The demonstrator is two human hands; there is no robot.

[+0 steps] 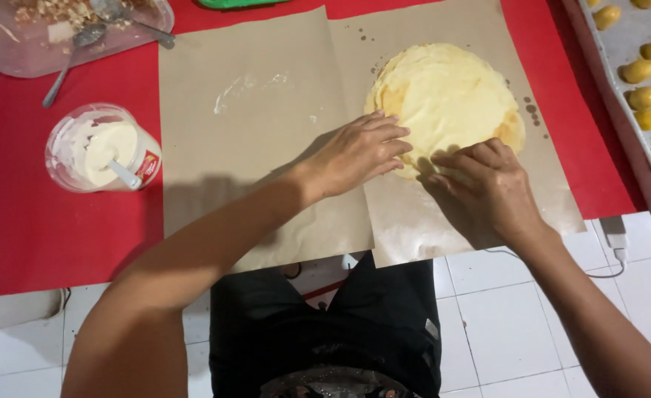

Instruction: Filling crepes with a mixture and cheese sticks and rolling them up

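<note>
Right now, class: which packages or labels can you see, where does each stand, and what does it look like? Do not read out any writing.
Tub of white cream: far left on the red table, round, clear plastic, a spoon inside.
Label: on the tub's right side, red and white.
Clear plastic container: top left corner, unlabelled, holding crumbs and spoons.

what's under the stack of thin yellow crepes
The crepe stack lies on brown paper, spotted with grease, over a red table cover. Both hands cover its near edge.
</note>
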